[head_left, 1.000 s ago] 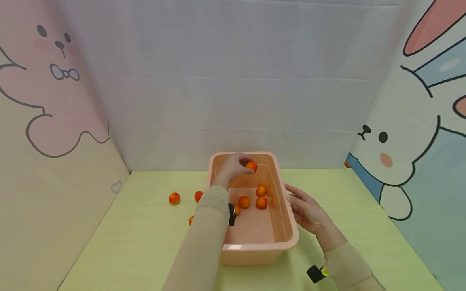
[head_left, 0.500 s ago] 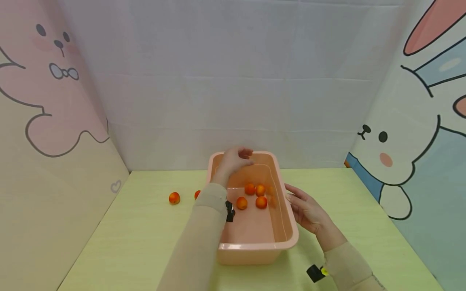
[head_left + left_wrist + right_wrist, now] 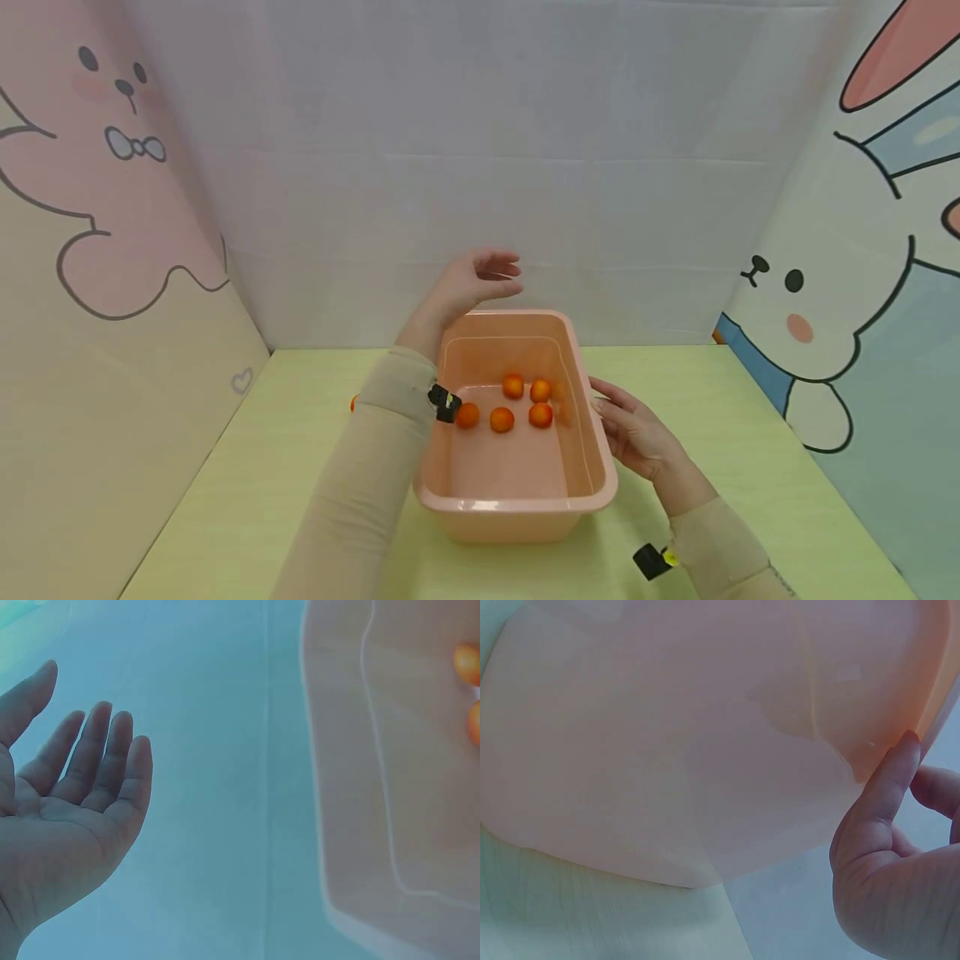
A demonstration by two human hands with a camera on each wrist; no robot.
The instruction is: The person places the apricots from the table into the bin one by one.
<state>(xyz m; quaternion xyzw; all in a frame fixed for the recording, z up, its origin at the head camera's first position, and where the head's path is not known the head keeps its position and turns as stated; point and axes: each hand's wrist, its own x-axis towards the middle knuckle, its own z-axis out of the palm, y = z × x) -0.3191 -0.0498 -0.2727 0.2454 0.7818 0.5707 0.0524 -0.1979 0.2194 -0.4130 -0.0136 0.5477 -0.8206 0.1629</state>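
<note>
My left hand (image 3: 467, 287) hovers above the far end of a pink plastic bin (image 3: 517, 505). Nothing is in it; in the left wrist view its palm (image 3: 60, 832) faces the camera with the fingers loosely bent. Several small mandarins lie on the bin's floor, among them a middle one (image 3: 502, 419) and one near the left sleeve (image 3: 467, 415). At the bin's right side, my right hand (image 3: 636, 437) touches the outer wall just under the rim. The right wrist view has its thumb (image 3: 881, 791) against that wall; the other fingertips are partly out of frame.
One mandarin (image 3: 355, 403) on the pale green table (image 3: 247, 475) peeks out left of the left sleeve, mostly covered by it. A white cloth (image 3: 337, 208) hangs behind the table, and cartoon-printed panels (image 3: 817, 333) stand at both sides.
A mandarin left the left hand and lies in the bin with the others. The left hand rose and moved back, up over the far rim. The right hand stayed at the bin's side.
</note>
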